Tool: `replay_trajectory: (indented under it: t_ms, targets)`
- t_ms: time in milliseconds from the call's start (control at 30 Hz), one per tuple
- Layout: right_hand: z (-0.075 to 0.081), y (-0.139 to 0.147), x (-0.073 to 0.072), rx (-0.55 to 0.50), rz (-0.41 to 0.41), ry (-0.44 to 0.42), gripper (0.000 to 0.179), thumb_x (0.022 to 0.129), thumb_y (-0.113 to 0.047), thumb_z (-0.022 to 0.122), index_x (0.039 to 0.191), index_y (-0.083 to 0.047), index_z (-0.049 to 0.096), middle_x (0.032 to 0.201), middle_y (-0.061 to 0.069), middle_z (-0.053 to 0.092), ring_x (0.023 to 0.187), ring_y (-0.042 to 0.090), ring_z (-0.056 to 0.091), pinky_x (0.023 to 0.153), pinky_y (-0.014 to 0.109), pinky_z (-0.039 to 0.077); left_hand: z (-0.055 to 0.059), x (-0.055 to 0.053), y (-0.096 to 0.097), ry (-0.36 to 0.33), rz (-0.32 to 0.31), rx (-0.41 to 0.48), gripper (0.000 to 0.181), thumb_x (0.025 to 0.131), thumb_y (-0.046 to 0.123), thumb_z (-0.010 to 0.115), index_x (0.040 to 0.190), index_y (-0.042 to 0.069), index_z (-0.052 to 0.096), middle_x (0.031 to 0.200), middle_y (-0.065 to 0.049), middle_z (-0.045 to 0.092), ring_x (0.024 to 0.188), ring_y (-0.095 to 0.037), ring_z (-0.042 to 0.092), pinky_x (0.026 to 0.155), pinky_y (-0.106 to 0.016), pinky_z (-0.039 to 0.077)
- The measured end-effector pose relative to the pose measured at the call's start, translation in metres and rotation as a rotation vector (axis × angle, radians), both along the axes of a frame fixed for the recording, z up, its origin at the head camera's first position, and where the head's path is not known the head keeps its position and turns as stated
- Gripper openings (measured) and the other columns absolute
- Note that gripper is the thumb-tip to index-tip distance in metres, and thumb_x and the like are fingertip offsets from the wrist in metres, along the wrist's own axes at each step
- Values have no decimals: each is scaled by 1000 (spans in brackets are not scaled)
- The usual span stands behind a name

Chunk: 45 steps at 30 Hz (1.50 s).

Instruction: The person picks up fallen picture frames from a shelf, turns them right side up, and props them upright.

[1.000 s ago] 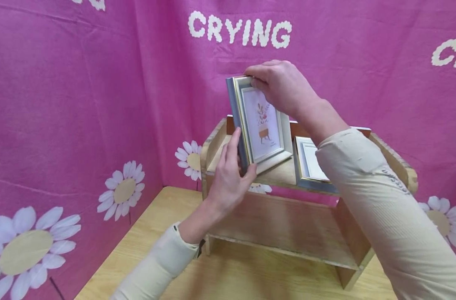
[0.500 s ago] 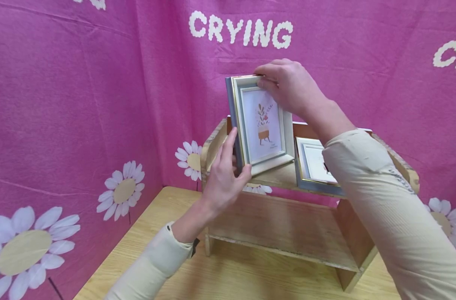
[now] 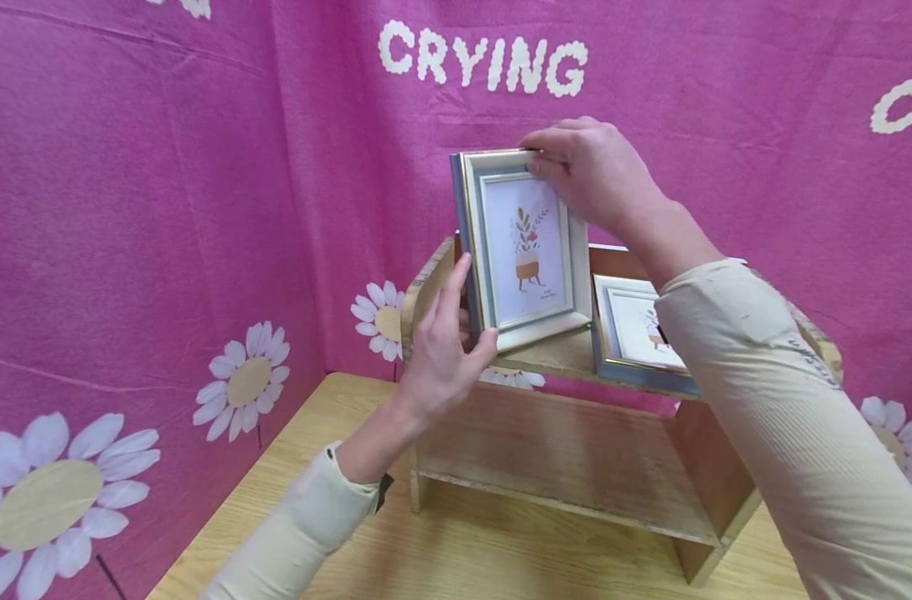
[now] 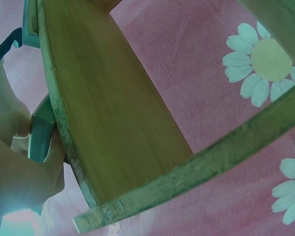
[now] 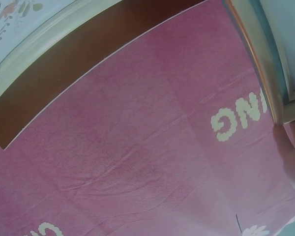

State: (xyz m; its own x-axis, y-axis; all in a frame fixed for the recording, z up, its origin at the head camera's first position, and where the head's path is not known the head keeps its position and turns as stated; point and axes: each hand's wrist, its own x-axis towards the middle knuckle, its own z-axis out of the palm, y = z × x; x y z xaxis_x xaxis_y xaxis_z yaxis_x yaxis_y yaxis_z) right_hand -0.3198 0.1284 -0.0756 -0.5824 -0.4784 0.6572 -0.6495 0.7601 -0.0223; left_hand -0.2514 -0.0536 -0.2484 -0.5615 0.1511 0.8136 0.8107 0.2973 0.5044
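A picture frame with a cream and blue-grey border stands tilted on the wooden shelf's top board, its potted-plant print facing me. My right hand pinches its top edge near the right corner, thumb in front. Low on its left side, my left hand grips the edge, thumb at the front corner and fingers reaching along the side. The left wrist view shows thumb and fingers on either side of the frame. A second, similar picture frame lies face up to the right, partly hidden by my right forearm.
The small two-tier wooden shelf stands on a light wood table. Behind it and at the left hangs a pink cloth with daisies and white lettering. A raised back board runs along the shelf's top.
The picture frame has turned to face me more squarely, its right side swinging toward the right. My right hand has shifted right with it, and my left hand slightly left.
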Motion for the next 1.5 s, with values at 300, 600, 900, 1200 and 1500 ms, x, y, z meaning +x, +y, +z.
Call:
replay_trajectory:
  t_ms: [300, 600, 900, 1200, 1500]
  targets:
    - [0, 4, 0, 3, -18, 30, 28, 101, -15, 58, 126, -9, 69, 122, 12, 69, 115, 33, 59, 100, 49, 46, 5, -1, -7, -60, -15, -22, 81, 88, -9, 61, 156, 1, 18, 137, -27, 51, 94, -31, 69, 70, -23, 60]
    - [0, 10, 3, 2, -41, 16, 29, 102, -13, 55, 128, -11, 68, 123, 12, 69, 111, 33, 58, 96, 49, 47, 9, -1, -11, -103, 4, -55, 80, 90, -9, 57, 157, 3, 14, 145, -22, 43, 105, -29, 66, 80, -24, 59]
    - [0, 13, 3, -2, -6, 40, 28, 101, -11, 55, 126, -9, 69, 121, 14, 70, 109, 34, 58, 95, 48, 45, 11, -3, -14, -124, 16, -83, 80, 92, -9, 53, 158, 3, 11, 157, -16, 31, 118, -25, 59, 88, -26, 56]
    - [-3, 20, 2, -53, 6, 40, 28, 99, -8, 56, 123, -8, 71, 119, 15, 70, 104, 34, 56, 88, 46, 40, 14, -9, -15, -108, 54, -135, 79, 93, -12, 49, 158, 3, 9, 163, -13, 21, 136, -23, 43, 106, -31, 44]
    - [-6, 22, 4, -119, 12, 5, 30, 98, -4, 57, 125, -8, 70, 123, 17, 68, 103, 35, 51, 85, 45, 38, 15, -14, -15, -93, 104, -178, 78, 93, -14, 49, 158, -1, 8, 164, -14, 17, 147, -21, 27, 116, -30, 30]
